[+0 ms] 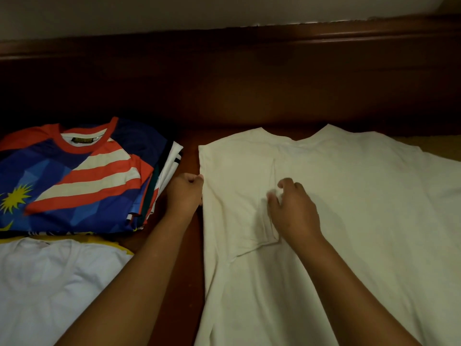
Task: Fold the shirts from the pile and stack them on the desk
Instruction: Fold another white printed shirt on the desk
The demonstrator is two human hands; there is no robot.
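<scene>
Two bare hands work on a plain white cotton T-shirt (336, 208) spread flat on the dark brown wooden worktop (189, 245), its neckline at the far edge. The left hand (183, 193) has its fingers (195, 179) curled, pinching the shirt's folded left edge. The right hand (291, 211) rests on the cloth, fingers (287, 182) bent and pinching the folded-in sleeve beneath them. Left of the left-hand fingers sits a stack of folded shirts (159, 186), topped by a blue jersey with red and white stripes (74, 176). Nearer the person lies a loose white shirt (50, 283).
</scene>
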